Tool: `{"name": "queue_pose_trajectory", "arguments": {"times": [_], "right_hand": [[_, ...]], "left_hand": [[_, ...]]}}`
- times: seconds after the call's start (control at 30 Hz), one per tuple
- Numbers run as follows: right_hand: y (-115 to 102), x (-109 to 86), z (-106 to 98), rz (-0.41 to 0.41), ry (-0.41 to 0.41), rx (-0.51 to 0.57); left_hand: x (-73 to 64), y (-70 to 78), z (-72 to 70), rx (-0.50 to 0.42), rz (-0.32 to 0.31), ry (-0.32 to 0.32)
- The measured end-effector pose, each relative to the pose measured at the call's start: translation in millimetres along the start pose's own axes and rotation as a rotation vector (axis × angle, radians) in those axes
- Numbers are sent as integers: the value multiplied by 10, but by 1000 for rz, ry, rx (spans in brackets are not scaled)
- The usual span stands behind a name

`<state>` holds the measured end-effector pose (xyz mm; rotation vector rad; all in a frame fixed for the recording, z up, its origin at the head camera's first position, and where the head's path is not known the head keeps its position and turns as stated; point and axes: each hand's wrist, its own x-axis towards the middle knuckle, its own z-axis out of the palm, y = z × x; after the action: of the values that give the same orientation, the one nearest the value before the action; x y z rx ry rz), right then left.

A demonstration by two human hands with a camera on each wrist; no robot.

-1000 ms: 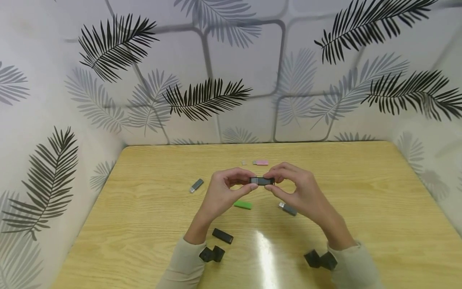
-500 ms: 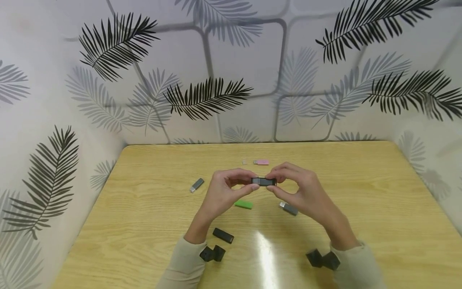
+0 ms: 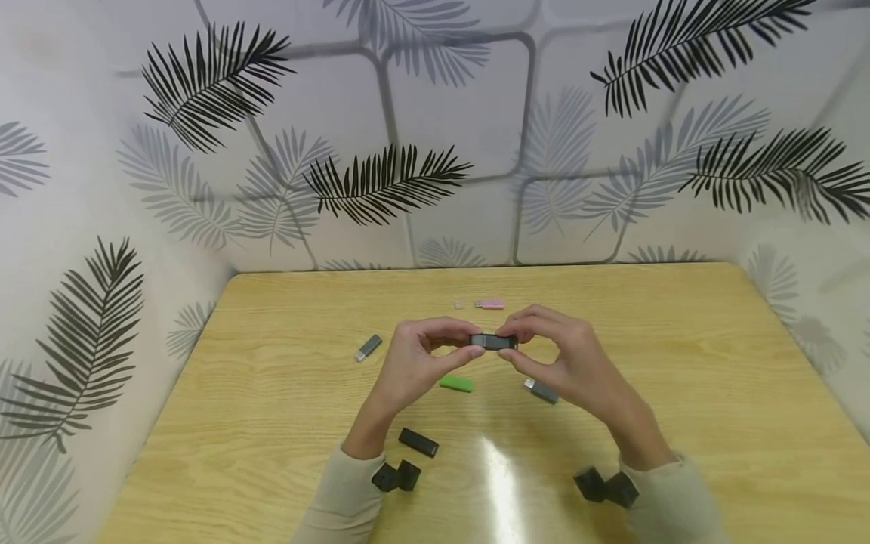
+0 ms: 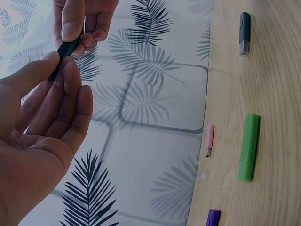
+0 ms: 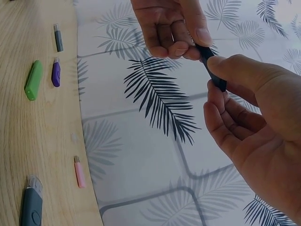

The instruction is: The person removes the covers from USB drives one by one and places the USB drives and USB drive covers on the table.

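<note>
A dark USB flash drive (image 3: 495,342) is held level above the table between both hands. My left hand (image 3: 416,366) pinches its left end with thumb and fingers. From the other side, my right hand (image 3: 578,363) pinches the right end the same way. In the left wrist view the drive (image 4: 66,52) looks slim and black, its ends partly covered by fingertips. Below the hands lies a green capped stick (image 3: 457,384). A grey USB drive (image 3: 541,391) with a bare metal plug rests under the right hand.
On the wooden table (image 3: 680,340) lie another grey USB drive (image 3: 368,348), a pink one (image 3: 490,304), a small clear cap (image 3: 458,304) and a black stick (image 3: 418,443). A purple drive (image 5: 56,74) shows in the wrist views. A leaf-patterned wall (image 3: 462,113) rises behind.
</note>
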<state>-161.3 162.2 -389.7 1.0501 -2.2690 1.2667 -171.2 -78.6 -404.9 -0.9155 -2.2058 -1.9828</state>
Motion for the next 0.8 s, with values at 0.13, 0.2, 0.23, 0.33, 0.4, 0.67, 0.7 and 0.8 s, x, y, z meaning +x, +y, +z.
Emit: {"name": "queue_pose_trajectory", "arguments": {"times": [0.13, 0.2, 0.23, 0.33, 0.4, 0.67, 0.7, 0.8], "right_hand": [[-10, 10, -6, -10, 2, -2], [-14, 10, -4, -16, 2, -5], [-16, 10, -4, -16, 3, -4], [-24, 12, -1, -25, 6, -6], [-26, 14, 4, -35, 6, -4], [-44, 17, 13, -52, 7, 12], [-46, 17, 12, -54, 6, 12], [-50, 20, 12, -61, 6, 9]], "left_hand": [[3, 5, -8, -4, 13, -4], [3, 9, -11, -5, 20, -8], [3, 11, -13, -7, 21, -11], [2, 15, -20, -10, 22, -19], [-2, 20, -27, -9, 16, -21], [-12, 20, -46, -19, 6, -29], [-13, 21, -45, -23, 6, -29], [-16, 21, -44, -26, 11, -27]]}}
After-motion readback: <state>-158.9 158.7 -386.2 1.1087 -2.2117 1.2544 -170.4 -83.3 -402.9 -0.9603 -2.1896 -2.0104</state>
